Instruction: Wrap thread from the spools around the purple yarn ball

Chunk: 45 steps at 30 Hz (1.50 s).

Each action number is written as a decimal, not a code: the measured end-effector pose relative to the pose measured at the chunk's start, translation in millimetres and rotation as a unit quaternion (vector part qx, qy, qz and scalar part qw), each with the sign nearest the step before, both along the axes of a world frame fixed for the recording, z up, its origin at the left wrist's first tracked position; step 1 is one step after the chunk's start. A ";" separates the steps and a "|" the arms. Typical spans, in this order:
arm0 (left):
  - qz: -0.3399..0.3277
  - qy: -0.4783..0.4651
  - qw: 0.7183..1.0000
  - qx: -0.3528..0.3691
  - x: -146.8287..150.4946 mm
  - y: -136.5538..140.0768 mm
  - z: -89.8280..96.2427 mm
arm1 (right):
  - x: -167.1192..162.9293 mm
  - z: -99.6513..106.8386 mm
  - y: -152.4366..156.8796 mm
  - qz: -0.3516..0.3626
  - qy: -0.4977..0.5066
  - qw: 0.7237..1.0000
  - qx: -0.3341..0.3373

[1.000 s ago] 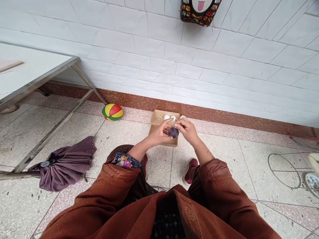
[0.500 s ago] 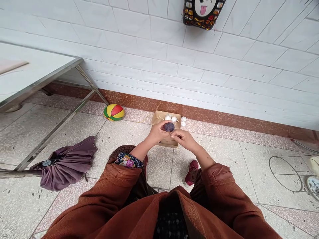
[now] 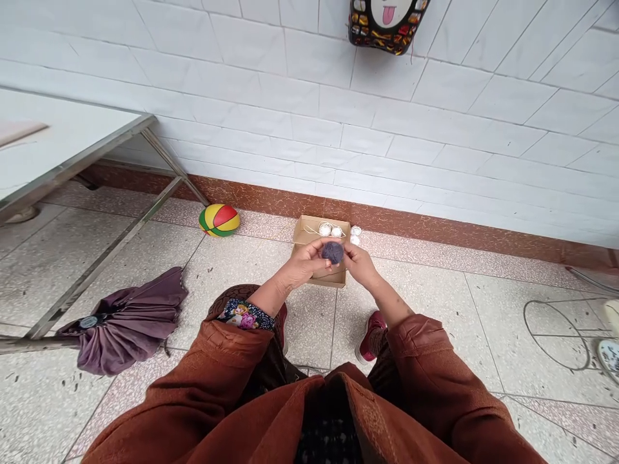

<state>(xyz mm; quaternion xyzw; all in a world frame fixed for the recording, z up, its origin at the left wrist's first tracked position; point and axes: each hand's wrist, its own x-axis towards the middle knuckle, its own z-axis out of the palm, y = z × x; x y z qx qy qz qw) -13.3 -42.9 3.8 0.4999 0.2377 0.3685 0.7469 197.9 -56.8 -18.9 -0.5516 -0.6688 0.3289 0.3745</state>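
Observation:
A dark purple-grey ball of yarn (image 3: 333, 252) is gripped by my left hand (image 3: 305, 265), its thumb and fingers wrapped round the left side. At the ball's right edge is my right hand (image 3: 360, 263), fingers pinched together on the yarn; the strand itself is too thin to follow here. Beneath both hands a shallow cardboard box (image 3: 333, 280) lies on the floor, partly hidden by them. Two white balls of yarn (image 3: 330, 229) sit in its far part, with a pale loose strand beside them. More small white balls (image 3: 355, 234) rest just right of the box.
A red, yellow and green ball (image 3: 219, 220) lies near the wall. To the left are a metal-framed table (image 3: 87, 142) and a folded purple umbrella (image 3: 130, 319). A wire stand (image 3: 556, 336) is at the right. A black basket (image 3: 387, 32) hangs on the tiled wall.
My right hand has moved up from below the ball of yarn to its right edge. The ball has shifted slightly right and down in my left hand.

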 end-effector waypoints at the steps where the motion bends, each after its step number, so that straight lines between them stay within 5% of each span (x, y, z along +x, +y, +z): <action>1: 0.026 -0.001 1.000 -0.006 -0.3 2.3 -1.0 | -1.9 -1.4 -3.5 0.019 -0.013 1.000 0.003; 7: 0.130 0.107 0.982 0.083 2.6 12.4 -17.2 | -2.6 13.5 -16.7 0.112 0.000 0.989 0.096; 10: 0.087 0.126 0.982 0.109 4.5 8.2 -24.6 | 0.1 20.8 -11.1 0.072 0.015 0.989 0.125; 14: 0.004 0.094 0.994 0.052 3.9 0.4 -24.8 | 0.7 20.7 -4.5 0.027 0.023 0.991 0.129; 19: 0.020 0.104 0.994 0.036 1.9 -0.6 -17.6 | 2.8 22.4 -5.1 0.043 0.018 0.990 0.135; 24: 0.004 0.079 0.995 0.055 1.5 -2.3 -11.9 | 5.9 24.5 3.6 0.011 0.041 0.994 0.097; 32: 0.005 -0.014 1.000 -0.014 0.2 -1.5 -7.3 | -6.3 2.5 10.4 0.001 0.140 0.988 -0.060; 41: 0.162 0.004 0.987 0.011 0.7 9.7 -14.2 | -0.5 6.1 -12.7 0.062 -0.011 0.998 0.019; 45: 0.137 0.035 0.990 0.018 0.2 10.5 -14.2 | -0.5 8.6 -13.6 0.058 -0.026 0.998 0.004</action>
